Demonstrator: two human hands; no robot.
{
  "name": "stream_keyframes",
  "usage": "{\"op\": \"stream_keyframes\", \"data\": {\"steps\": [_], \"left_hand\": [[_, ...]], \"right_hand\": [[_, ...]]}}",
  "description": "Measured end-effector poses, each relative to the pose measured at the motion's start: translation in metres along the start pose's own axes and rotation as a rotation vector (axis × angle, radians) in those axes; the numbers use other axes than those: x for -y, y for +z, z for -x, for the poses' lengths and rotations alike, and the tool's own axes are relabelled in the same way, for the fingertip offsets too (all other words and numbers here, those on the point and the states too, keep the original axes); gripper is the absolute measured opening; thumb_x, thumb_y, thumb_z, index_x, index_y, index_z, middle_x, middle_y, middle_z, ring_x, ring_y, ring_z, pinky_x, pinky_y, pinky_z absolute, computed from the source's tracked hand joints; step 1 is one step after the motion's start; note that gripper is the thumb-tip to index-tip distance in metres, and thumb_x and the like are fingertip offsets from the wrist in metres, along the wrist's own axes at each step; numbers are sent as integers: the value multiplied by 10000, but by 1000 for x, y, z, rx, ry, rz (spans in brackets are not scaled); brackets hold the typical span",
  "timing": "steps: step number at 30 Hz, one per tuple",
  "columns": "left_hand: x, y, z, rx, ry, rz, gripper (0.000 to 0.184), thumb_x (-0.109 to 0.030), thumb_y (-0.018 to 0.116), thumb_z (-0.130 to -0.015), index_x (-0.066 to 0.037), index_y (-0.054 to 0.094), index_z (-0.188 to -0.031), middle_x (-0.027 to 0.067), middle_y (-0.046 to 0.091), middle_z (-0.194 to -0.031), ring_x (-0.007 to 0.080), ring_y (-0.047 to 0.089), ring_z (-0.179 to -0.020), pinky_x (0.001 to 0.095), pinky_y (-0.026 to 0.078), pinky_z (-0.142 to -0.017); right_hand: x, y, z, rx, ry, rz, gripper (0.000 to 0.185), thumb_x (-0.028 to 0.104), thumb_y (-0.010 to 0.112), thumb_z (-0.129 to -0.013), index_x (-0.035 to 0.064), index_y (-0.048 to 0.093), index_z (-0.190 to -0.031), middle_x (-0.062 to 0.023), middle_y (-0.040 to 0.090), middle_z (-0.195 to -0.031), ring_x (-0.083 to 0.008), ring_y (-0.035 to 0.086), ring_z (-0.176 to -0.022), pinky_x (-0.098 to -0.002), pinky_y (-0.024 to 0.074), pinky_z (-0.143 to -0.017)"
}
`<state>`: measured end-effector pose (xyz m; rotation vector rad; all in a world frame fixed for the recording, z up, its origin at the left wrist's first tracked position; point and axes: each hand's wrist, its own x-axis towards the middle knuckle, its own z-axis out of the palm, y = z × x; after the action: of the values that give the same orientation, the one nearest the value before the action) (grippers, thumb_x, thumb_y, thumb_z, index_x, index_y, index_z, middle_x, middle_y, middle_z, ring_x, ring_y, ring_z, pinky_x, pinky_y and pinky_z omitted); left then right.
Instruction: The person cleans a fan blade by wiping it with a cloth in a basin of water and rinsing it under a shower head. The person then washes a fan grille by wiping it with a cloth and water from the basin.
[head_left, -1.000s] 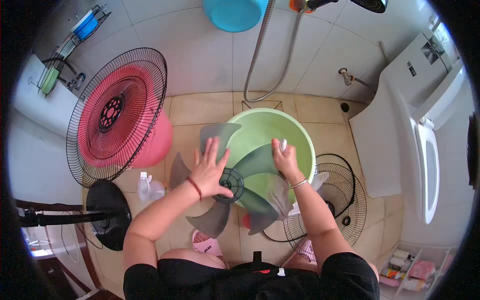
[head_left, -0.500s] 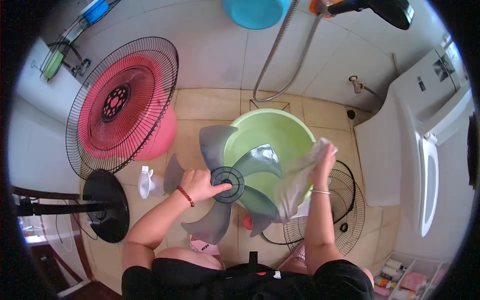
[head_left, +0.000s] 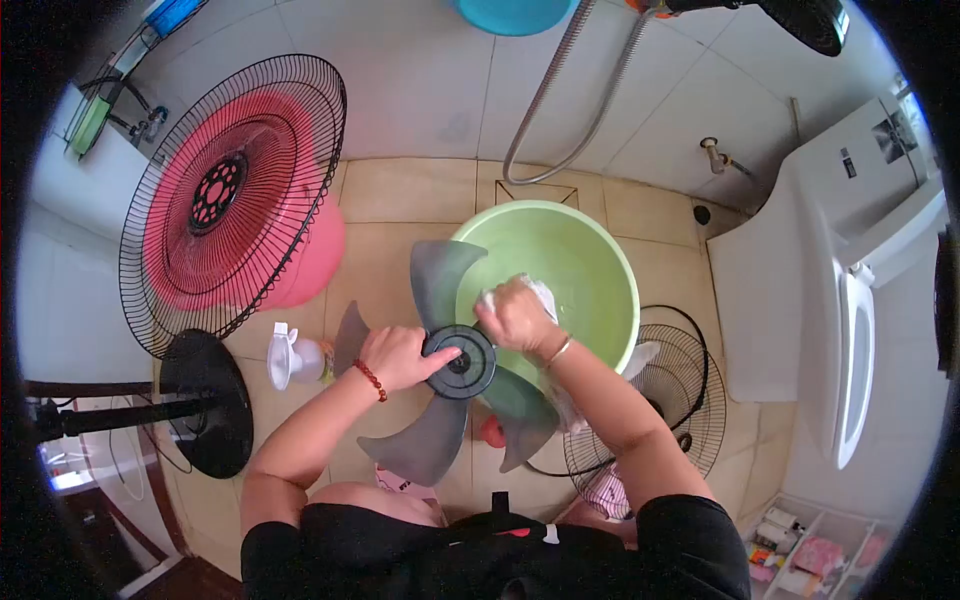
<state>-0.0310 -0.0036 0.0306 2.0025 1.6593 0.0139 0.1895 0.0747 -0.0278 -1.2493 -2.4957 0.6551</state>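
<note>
A grey fan blade piece (head_left: 428, 440) with several blades lies partly over a light green basin (head_left: 600, 240). My left hand (head_left: 397, 356) grips it at the round hub, thumb on top and the fingers going under a blade. In my right hand (head_left: 518, 315) is a whitish cloth (head_left: 540, 292), bunched in closed fingers against the blade right of the hub. That blade is mostly hidden under the hand and cloth. The cloth's loose end hangs below my wrist, over the lower right blade.
At left, a black wire fan guard (head_left: 300, 90) leans on a pink bucket (head_left: 315, 260); a spray bottle (head_left: 292, 358) and black fan base (head_left: 215, 430) stand nearby. Another guard (head_left: 690, 385) lies right of the basin. A toilet (head_left: 770, 300) and shower hose (head_left: 600, 110) are beyond.
My right hand has brought the cloth from the basin's right side back left onto the blade beside the hub. My left hand went from spread fingers to gripping the hub. The view has shifted slightly.
</note>
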Motion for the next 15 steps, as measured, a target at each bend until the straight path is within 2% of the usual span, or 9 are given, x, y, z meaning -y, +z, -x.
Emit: {"op": "stream_keyframes", "data": {"steps": [1,3,5,7,9,11,12,14,15], "left_hand": [[2,1,2,-13,4,2,701,-667,510,-745,22,628,-685,221,627,-697,374,629,-701,456,498,-665],[6,1,5,-41,4,-15,697,-652,490,-770,26,625,-674,223,624,-687,377,628,-694,458,497,-657],[13,4,16,-33,-6,-52,698,-642,474,-786,29,626,-668,224,621,-676,378,627,-685,456,498,-646],[21,6,18,-14,-87,-16,709,-645,461,-794,29,630,-654,232,613,-651,382,625,-663,464,495,-639],[22,2,24,-22,-150,-9,712,-644,456,-799,30,635,-657,235,611,-647,382,624,-660,470,494,-640],[27,9,22,-53,-152,-20,716,-643,452,-802,35,635,-659,239,610,-647,381,625,-660,470,492,-639],[29,13,22,-61,-148,-23,718,-642,450,-804,37,634,-660,241,609,-647,381,625,-660,471,492,-638],[29,13,20,-61,-144,-7,710,-633,460,-805,39,631,-654,243,607,-646,382,623,-657,472,489,-635],[28,12,16,-71,-138,3,706,-629,465,-805,41,629,-651,244,607,-645,383,622,-655,473,488,-634]], "right_hand": [[-12,-3,-2,35,105,2,434,321,432,-883,-2,591,-641,-220,579,-636,-385,566,-626,-477,436,-661],[-48,-10,10,-47,450,-128,514,348,388,-899,-26,583,-606,-256,544,-593,-427,545,-596,-489,443,-619],[-89,9,39,-247,462,-47,538,372,348,-910,-30,583,-640,-248,519,-570,-385,554,-589,-456,453,-623],[-114,4,41,-467,773,-432,541,411,353,-907,-39,562,-693,-193,535,-596,-309,544,-565,-423,454,-618],[-100,-26,34,-814,721,-660,538,444,369,-904,-43,559,-779,-130,552,-678,-233,530,-590,-392,448,-606],[-66,-57,27,-810,674,-1022,556,479,370,-902,-35,577,-850,-94,581,-766,-201,546,-639,-356,452,-597],[-31,-70,29,-680,600,-996,561,486,352,-910,-27,579,-912,-84,581,-773,-182,551,-673,-321,451,-592],[22,-82,25,-257,442,-569,544,454,311,-930,-24,541,-1054,-72,578,-816,-179,555,-707,-326,466,-607],[3,-25,21,-225,207,-718,552,419,258,-946,-2,437,-1256,-159,546,-1112,-256,546,-1011,-365,447,-855]]}}
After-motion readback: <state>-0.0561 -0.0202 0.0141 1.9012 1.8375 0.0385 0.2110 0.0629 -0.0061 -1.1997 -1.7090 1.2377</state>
